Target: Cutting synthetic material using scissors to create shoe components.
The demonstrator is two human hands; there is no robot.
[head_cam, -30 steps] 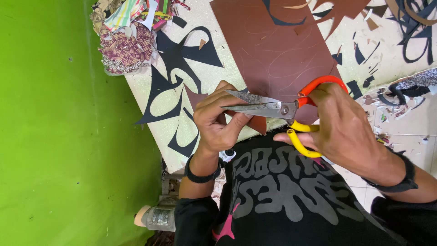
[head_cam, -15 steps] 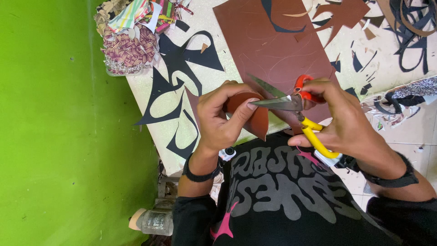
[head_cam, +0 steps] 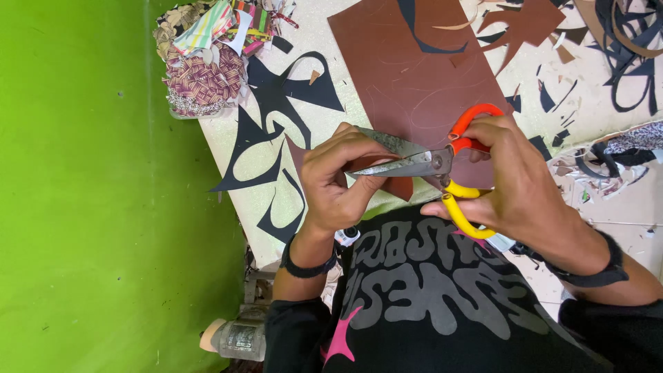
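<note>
My right hand [head_cam: 525, 186] is closed through the handles of the scissors [head_cam: 428, 164]: fingers in the yellow loop, thumb in the orange loop. Blades point left toward my other hand and stand a little apart, mouth on the workpiece. My left hand [head_cam: 338, 183] is curled shut, pinching a small brown piece [head_cam: 390, 181] between thumb and fingers, held up off the table in front of my chest. I judge it is held close to the blades so the cut edge stays stiff and I can turn it as the blades bite. Most of the piece is hidden behind fingers and blades; I cannot tell its full outline.

Beyond the hands, a big brown sheet [head_cam: 407, 69] lies flat on the pale table [head_cam: 331, 138], with faint curved lines on it. Black offcuts [head_cam: 276, 124] lie left of it, near the table edge. Further out at the top left, a clear tub of patterned scraps [head_cam: 204, 76]. More black and brown scraps [head_cam: 594, 48] at the top right. Green wall [head_cam: 76, 207] on the left.
</note>
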